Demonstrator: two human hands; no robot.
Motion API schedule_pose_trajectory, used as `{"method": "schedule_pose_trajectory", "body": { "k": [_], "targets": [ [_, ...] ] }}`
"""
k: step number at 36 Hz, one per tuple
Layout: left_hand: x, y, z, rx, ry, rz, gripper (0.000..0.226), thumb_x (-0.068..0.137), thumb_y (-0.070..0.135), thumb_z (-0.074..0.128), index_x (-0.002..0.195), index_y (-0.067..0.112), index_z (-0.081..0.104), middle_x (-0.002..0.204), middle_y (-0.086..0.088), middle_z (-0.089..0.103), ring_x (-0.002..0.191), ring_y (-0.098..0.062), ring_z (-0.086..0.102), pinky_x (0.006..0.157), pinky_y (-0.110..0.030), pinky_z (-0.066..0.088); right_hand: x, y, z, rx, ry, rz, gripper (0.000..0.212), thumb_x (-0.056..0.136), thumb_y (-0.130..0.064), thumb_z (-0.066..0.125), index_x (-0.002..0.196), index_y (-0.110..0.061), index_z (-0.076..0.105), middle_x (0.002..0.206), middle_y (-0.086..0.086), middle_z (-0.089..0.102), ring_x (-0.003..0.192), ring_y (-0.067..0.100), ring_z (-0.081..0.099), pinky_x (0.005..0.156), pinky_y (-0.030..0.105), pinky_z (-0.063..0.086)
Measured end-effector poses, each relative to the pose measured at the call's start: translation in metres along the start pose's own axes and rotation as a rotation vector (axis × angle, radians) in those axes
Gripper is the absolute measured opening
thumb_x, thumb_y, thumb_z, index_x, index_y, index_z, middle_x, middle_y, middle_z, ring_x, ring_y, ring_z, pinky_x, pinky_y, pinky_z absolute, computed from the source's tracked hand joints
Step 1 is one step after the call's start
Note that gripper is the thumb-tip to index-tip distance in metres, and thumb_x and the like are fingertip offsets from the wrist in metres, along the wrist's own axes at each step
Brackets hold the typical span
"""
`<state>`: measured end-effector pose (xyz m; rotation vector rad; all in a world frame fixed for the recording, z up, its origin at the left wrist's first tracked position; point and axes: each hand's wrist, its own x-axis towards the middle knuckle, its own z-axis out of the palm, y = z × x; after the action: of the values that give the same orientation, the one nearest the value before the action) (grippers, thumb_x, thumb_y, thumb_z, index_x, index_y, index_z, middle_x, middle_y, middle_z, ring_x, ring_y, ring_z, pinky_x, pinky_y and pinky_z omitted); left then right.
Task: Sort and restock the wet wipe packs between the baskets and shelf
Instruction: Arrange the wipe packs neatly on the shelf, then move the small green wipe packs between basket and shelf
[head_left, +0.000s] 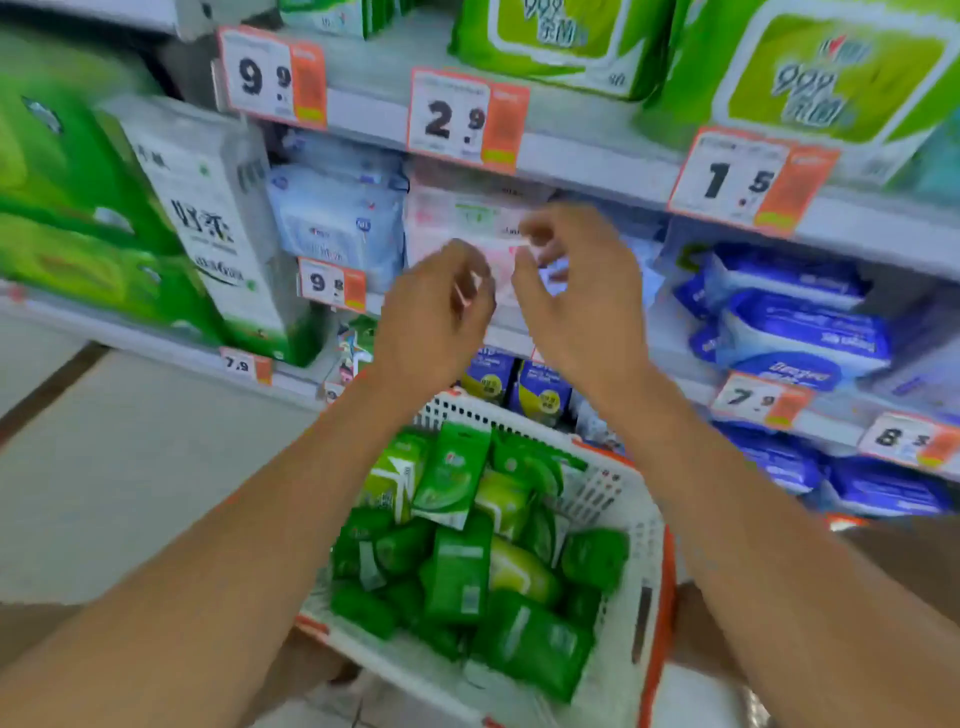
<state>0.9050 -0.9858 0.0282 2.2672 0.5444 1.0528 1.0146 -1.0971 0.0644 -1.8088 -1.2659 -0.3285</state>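
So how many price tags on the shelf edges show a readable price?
7: 9.9, 2.9, 1.5 along the top rail; 9.8 mid-left; two 7.9 lower; one starting with 8. Arms may hide others.

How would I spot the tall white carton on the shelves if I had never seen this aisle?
Start at the shelf rail on the left, beside the big green packs. The tall white carton stands upright at their right. It alone is white with bold black characters down its front and green at its base.

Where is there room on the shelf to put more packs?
A bare gap on the grey shelf board, between the pink-white packs and the stacked blue packs. The white plastic basket is crammed with green packs.
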Motion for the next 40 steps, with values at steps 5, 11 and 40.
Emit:
{"method": "schedule_pose_trajectory", "body": {
  "k": [5, 11, 40],
  "targets": [
    [-0.184, -0.072, 0.041, 0.110, -0.581, -0.649, 0.040, 0.086, 0.028, 0.073, 0.122, 0.015, 0.059, 0.104, -0.003, 0.068, 0.091, -0.023, 0.067, 0.079, -0.030, 0.053, -0.184, 0.074, 0.054, -0.086, -0.836, 0.803, 0.051, 0.081, -0.034, 0.079, 0.124, -0.012, 0.060, 0.117, 0.007, 0.066, 0.106, 0.024, 0.063, 0.086, 0.028, 0.048],
    [-0.266, -0.098, 0.034, 0.248, -1.047, -0.851, 0.041, 0.087, 0.036, 0.068, 0.118, 0.011, 0.060, 0.119, -0.011, 0.064, 0.100, -0.024, 0.060, 0.079, -0.027, 0.045, -0.287, 0.085, 0.075, -0.184, -1.255, 1.025, 0.072, 0.068, -0.029, 0.090, 0.128, -0.013, 0.055, 0.123, 0.008, 0.064, 0.107, 0.024, 0.063, 0.087, 0.028, 0.053],
    [-0.245, -0.098, 0.081, -0.513, -0.420, -1.472, 0.045, 0.095, 0.021, 0.065, 0.135, 0.006, 0.053, 0.135, -0.013, 0.059, 0.112, -0.028, 0.062, 0.093, -0.036, 0.049, -0.239, 0.124, 0.056, -0.748, -1.423, 0.669, 0.098, 0.066, -0.035, 0.088, 0.149, -0.027, 0.037, 0.138, 0.017, 0.049, 0.126, 0.035, 0.049, 0.102, 0.045, 0.046]
  ]
}}
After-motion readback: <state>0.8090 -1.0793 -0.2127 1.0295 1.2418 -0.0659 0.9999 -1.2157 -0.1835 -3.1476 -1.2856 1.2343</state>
